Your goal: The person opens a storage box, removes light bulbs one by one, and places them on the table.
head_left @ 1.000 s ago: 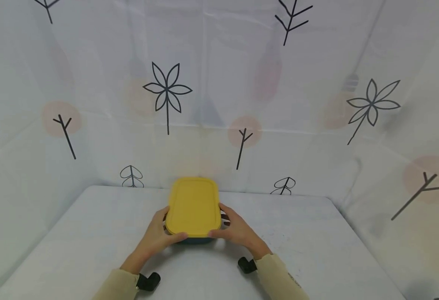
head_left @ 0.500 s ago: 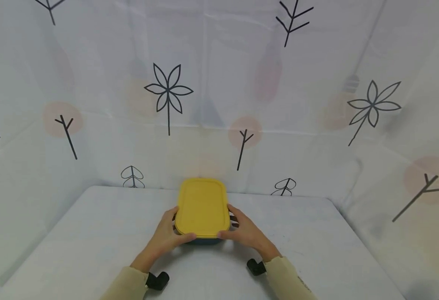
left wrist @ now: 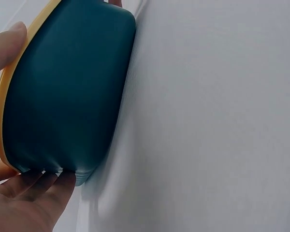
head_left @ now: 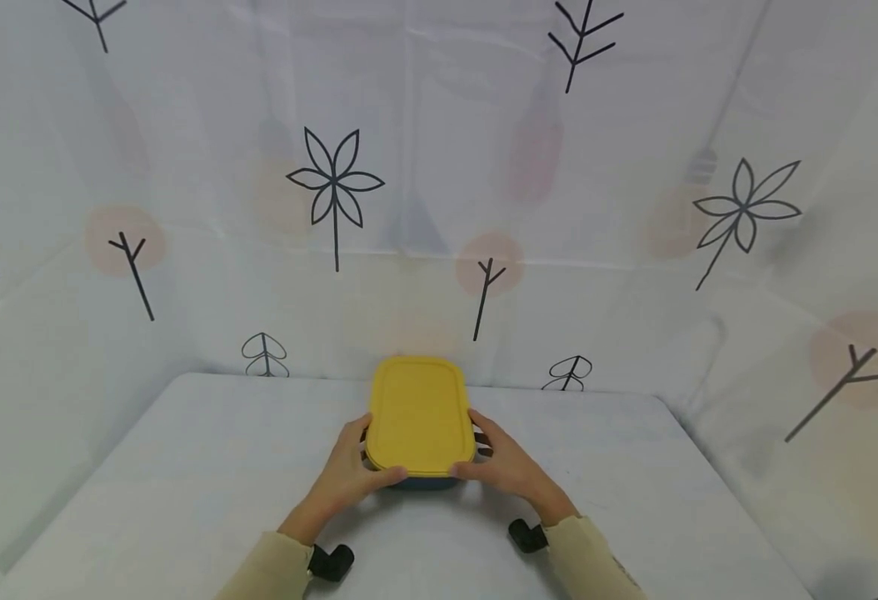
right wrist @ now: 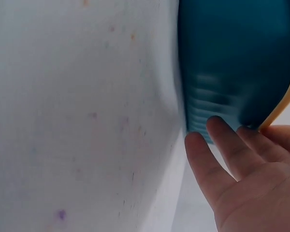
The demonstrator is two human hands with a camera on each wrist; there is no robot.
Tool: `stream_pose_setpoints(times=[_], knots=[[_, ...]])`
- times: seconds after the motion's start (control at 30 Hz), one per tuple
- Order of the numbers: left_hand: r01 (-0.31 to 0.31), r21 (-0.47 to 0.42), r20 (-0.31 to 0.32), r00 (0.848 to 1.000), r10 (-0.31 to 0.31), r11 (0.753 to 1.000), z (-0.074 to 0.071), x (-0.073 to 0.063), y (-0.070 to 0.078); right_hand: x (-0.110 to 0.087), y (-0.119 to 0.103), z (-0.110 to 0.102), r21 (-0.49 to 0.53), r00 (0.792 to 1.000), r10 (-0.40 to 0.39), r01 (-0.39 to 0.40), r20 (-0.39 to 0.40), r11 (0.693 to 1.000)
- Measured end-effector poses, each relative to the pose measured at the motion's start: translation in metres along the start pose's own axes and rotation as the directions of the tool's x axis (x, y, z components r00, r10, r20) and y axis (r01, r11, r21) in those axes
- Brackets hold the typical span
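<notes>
A lidded food container stands on the white table, with a flat yellow lid (head_left: 420, 417) and a dark teal body (left wrist: 67, 92). My left hand (head_left: 349, 471) holds its near left corner, the thumb at the lid's front edge and the fingers along the left side. On the opposite corner, my right hand (head_left: 510, 458) grips in the same way, its thumb by the front edge of the lid. In the right wrist view, its fingertips touch the ridged teal side (right wrist: 208, 96). The lid sits on the body all round as far as I see; the inside is hidden.
The white-covered table (head_left: 207, 467) reaches back to a white curtain (head_left: 424, 167) printed with plants. Black wrist cameras (head_left: 331, 563) sit below both hands. Small purple and orange stains (right wrist: 62, 214) mark the cloth on the right.
Both hands have slid the container to the right along the table, holding it at the same corners throughout. The lid has stayed on.
</notes>
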State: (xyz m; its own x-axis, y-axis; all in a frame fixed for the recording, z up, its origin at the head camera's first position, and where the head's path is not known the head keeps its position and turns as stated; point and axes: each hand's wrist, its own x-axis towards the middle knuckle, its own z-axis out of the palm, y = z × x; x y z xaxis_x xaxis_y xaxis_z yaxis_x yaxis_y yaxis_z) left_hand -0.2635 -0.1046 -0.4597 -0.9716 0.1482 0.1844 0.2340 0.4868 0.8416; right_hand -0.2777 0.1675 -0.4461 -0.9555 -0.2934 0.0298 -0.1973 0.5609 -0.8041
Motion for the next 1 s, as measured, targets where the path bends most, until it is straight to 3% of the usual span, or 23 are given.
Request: stream_pose_setpoints(times=[0.4,0.57,0.8,1.0], knots=[[-0.004,0.008,0.009,1.0,0.004,1.0,0.0029,-0.0012,0.0019,-0.0024,0.0013,-0.0027,0.002,1.0,0.004,-0.004,-0.019,1.0],[-0.012,0.002,0.024,1.0,0.012,1.0,0.0021,-0.0015,0.0016,-0.004,-0.0016,-0.0023,-0.004,0.999,-0.029,0.029,-0.041,1.0],[-0.07,-0.016,0.034,0.997,0.071,0.997,0.0015,-0.0012,-0.0004,-0.0023,0.0001,-0.0022,-0.055,0.992,-0.106,0.103,-0.062,0.993],[-0.066,-0.004,0.019,0.998,0.066,0.998,0.0023,-0.0016,-0.0021,-0.0013,0.0007,-0.0008,-0.066,0.992,-0.107,0.103,-0.065,0.992]])
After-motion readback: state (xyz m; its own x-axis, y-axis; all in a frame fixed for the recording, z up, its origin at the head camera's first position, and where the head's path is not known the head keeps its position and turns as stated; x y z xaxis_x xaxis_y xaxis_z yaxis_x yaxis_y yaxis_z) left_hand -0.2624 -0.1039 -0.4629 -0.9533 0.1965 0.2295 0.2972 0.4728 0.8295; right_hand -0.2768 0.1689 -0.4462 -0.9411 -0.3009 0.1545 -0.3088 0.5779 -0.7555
